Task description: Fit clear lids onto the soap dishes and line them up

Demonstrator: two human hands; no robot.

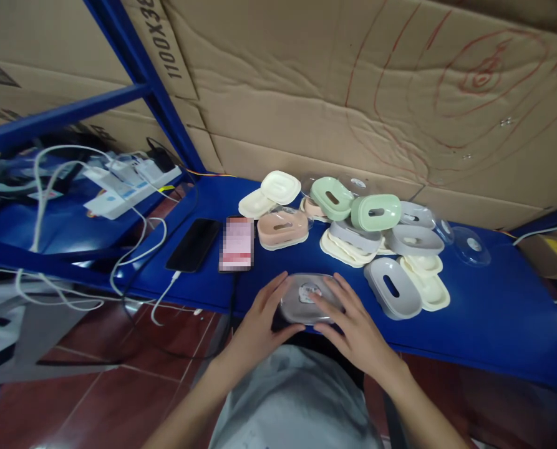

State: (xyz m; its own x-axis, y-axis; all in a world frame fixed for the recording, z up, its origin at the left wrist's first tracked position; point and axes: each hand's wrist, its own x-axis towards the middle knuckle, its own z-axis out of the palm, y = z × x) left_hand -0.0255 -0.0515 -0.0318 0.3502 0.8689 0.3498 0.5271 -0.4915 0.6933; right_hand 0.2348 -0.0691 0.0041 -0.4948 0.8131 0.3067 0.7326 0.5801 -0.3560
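Note:
Near the table's front edge, a rounded soap box with a clear lid (301, 313) lies between my hands, with a white label on its top. My left hand (259, 321) curls round its left side, fingers at the far edge and thumb at the near edge. From the right, my right hand (355, 324) grips it, with one finger across the top by the label. What lies under the lid is hard to make out. Close by on the right sits a grey soap box base (393, 288) with a dark slot, beside cream trays (430, 293).
Behind are green boxes (376, 212), a pink box (282, 229), cream lids (280, 187) and a loose clear lid (472, 245). Left of them lie a lit phone (237, 243) and a dark phone (194, 245). Cables run from a power strip (133, 190). Cardboard (282, 81) stands behind.

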